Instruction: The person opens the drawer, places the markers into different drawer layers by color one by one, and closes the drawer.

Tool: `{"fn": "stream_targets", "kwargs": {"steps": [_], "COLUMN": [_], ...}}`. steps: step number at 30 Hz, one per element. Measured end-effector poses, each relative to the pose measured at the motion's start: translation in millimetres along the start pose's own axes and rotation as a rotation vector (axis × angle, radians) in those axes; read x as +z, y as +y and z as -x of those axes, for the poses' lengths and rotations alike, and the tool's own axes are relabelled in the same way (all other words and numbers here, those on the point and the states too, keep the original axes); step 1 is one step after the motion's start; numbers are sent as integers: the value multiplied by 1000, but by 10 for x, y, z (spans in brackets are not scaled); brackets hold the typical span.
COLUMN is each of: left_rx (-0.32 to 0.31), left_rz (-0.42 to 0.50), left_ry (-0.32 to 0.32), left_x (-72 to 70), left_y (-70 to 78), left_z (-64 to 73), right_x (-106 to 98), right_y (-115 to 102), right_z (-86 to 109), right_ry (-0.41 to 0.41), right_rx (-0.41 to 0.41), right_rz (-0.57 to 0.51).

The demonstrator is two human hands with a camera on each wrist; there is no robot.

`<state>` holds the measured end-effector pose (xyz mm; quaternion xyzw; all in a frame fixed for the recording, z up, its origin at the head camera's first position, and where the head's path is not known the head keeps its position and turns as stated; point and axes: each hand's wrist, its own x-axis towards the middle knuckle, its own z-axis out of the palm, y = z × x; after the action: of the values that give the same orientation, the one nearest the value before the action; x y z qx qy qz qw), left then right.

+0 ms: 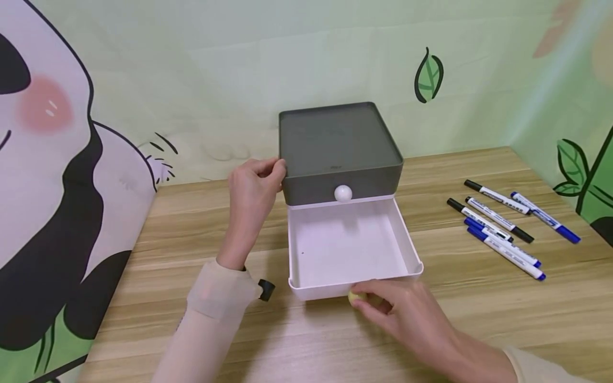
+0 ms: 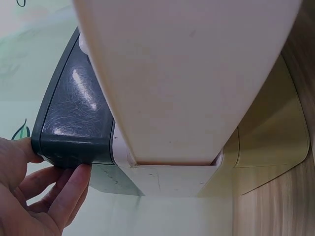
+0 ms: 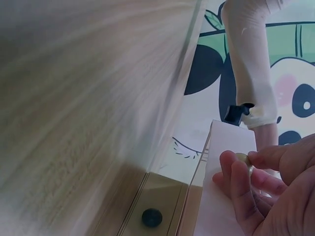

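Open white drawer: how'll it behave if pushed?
Likely stiff and light: the white drawer has straight, thin-looking walls. It should slide straight, its rear running beneath the grey upper unit; the left hand, pinching that unit's corner, may steady it.

Markers (image 1: 499,219) on table (image 1: 191,239), right of drawer (image 1: 349,247)

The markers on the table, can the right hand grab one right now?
Probably yes, if the right hand lets go of the knob it pinches on the open drawer. The markers lie on that hand's side, and nothing seems to stand between them.
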<state>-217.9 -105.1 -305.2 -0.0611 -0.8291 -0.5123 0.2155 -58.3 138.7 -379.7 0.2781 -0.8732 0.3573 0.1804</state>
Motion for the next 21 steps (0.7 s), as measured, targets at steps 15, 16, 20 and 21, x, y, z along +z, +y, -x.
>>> {"fn": "stream_targets", "kwargs": {"steps": [15, 16, 20, 21], "left_rx": [-14, -13, -12, -13], "left_rz": [7, 7, 10, 11], "left_ry": [-6, -6, -4, -4], "left_x": [-3, -1, 0, 1], "left_y": [10, 11, 13, 12], "left_z": [9, 10, 9, 9], "right_x": [-1, 1, 9, 10], "right_y": [-47, -45, -37, -34], "right_z": [153, 156, 166, 170], "right_ry": [-22, -22, -20, -20], "right_rx": [-20, -21, -22, -23], "right_rz": [-34, -34, -28, -26]}}
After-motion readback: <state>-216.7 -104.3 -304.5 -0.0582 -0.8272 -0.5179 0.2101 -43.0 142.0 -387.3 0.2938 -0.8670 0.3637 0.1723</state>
